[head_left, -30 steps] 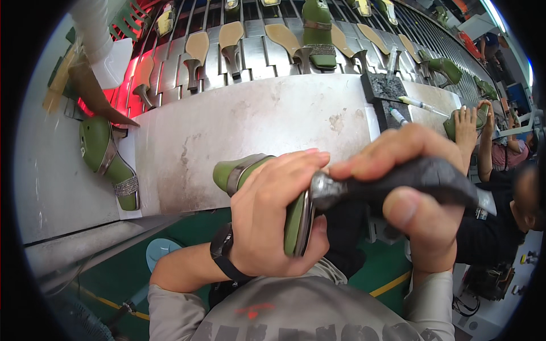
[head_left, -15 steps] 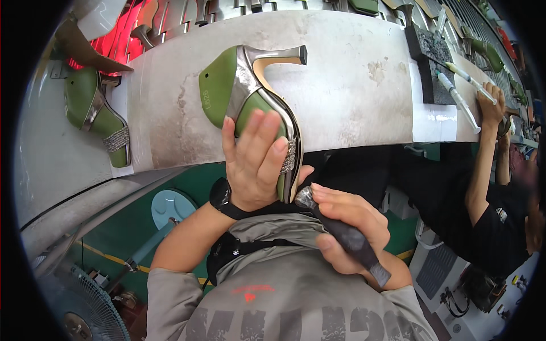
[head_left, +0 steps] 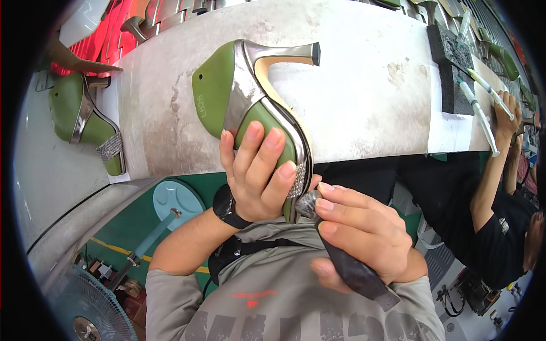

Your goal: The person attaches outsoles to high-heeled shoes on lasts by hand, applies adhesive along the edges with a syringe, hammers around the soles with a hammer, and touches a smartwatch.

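Note:
A high-heeled shoe (head_left: 243, 91) on a green shoe last lies on its side, metallic strap and heel pointing right, toe toward me. My left hand (head_left: 259, 176) is wrapped round its forepart beside a glittery band (head_left: 297, 181); the thumb is mostly hidden behind the sole. My right hand (head_left: 367, 230) grips a dark hammer-like tool (head_left: 350, 264) with a rounded, scuffed head and a flat lower end. The head is close against the sole edge near the toe; whether it touches, I cannot tell.
A similar shoe on a green last (head_left: 85, 116) lies at the left. Syringes (head_left: 478, 116) rest by a dark block (head_left: 455, 77) on the worktable (head_left: 364, 85). A co-worker's arm (head_left: 492, 170) is at the right. A fan (head_left: 85, 307) stands at lower left.
The shoe's toe has come nearer to me with my left hand. My right hand and the tool have shifted slightly down and right, the head staying beside the sole.

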Available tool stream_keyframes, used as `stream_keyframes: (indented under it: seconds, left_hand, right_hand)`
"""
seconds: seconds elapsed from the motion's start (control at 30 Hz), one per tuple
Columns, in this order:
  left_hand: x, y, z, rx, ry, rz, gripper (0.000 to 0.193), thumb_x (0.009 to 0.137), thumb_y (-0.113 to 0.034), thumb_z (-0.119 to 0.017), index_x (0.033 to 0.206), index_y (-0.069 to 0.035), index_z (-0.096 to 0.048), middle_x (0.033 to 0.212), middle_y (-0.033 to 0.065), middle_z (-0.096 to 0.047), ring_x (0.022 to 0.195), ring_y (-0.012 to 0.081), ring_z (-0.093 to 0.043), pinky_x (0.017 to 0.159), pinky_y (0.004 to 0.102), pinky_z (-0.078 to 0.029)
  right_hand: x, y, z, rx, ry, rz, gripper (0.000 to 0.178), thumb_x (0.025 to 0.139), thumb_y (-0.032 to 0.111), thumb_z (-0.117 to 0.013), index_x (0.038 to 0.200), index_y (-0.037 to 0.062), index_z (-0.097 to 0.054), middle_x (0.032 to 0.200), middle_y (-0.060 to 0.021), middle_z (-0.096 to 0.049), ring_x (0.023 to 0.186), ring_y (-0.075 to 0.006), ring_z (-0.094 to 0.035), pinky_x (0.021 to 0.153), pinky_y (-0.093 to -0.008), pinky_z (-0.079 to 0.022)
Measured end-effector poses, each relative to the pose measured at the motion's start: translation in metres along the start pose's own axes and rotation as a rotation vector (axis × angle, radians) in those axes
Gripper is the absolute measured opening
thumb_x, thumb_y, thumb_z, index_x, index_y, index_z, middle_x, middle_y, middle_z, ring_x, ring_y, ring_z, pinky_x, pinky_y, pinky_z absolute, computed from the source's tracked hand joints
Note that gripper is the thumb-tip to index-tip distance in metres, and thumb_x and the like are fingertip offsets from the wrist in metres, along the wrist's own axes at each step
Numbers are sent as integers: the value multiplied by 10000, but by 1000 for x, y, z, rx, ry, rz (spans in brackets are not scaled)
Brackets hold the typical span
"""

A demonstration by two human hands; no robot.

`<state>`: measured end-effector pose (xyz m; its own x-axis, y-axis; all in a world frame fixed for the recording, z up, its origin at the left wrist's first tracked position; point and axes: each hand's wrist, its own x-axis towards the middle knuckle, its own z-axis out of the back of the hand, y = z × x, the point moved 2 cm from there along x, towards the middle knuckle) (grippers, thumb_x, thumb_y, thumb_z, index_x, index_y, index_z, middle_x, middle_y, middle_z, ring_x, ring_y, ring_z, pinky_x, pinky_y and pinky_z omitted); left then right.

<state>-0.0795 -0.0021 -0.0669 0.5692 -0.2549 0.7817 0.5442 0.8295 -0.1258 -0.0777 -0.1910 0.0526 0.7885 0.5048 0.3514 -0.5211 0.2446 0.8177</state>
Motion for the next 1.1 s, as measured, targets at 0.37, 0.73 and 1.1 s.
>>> stream_keyframes:
  seconds: [0.37,0.73,1.1]
  left_hand:
    - [-7,0,-1,-120,-51,101,530,1043,-297,-622,1511,-172,-405,1505,159,-539,1416,414,-513,1227,697,-241]
    - [-7,-2,-11,-62,-147,111,495,1033,-236,-607,1480,-217,-396,1495,53,-528,1434,322,-502,1247,691,-241]
    - [-8,-4,-12,-88,-163,113,487,1028,-218,-617,1477,-189,-432,1500,70,-545,1422,321,-523,1238,695,-234]
  right_hand:
    - [29,-35,21,153,92,1,410,766,134,-896,1082,-54,-716,1133,-242,-737,1033,-426,-754,885,-461,-656]
    - [88,-81,35,408,338,209,289,862,201,-837,945,-53,-727,1009,-229,-756,918,-437,-768,785,-477,-671]
    - [87,-52,36,265,414,187,207,833,141,-820,943,-24,-759,1034,-190,-758,917,-369,-771,792,-402,-673]
